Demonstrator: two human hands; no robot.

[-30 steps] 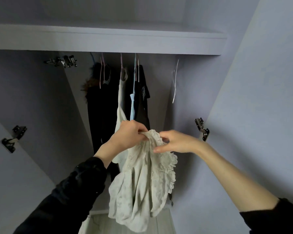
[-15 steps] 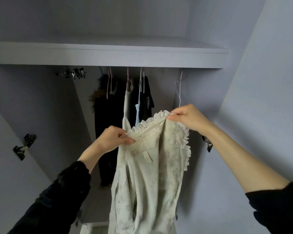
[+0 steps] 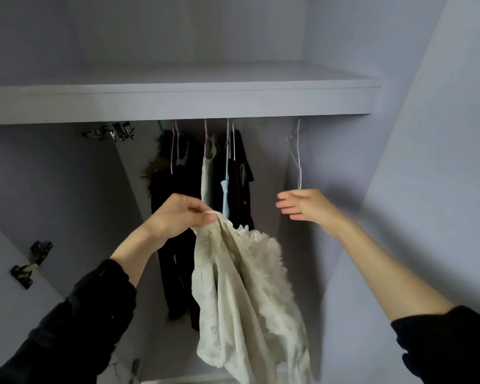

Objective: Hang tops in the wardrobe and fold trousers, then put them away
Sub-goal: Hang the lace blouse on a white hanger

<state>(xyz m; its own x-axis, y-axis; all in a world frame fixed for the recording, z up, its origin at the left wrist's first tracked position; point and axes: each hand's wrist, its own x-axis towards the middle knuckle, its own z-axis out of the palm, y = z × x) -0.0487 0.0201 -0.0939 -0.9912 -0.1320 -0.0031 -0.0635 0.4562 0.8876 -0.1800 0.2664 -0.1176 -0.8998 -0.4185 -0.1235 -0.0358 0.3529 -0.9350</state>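
At near left, the left hand point(image 3: 175, 214) has its grip pinching the cream lace-trimmed fabric top point(image 3: 241, 297), which hangs before dark hung clothes point(image 3: 178, 217). Right, the right hand point(image 3: 305, 205), grip spread, reaches just below the empty white wire hanger point(image 3: 297, 153).

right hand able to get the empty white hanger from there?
Probably yes. The right hand is open just below the empty hanger, nothing lies between them, and the left hand alone holds the cream top.
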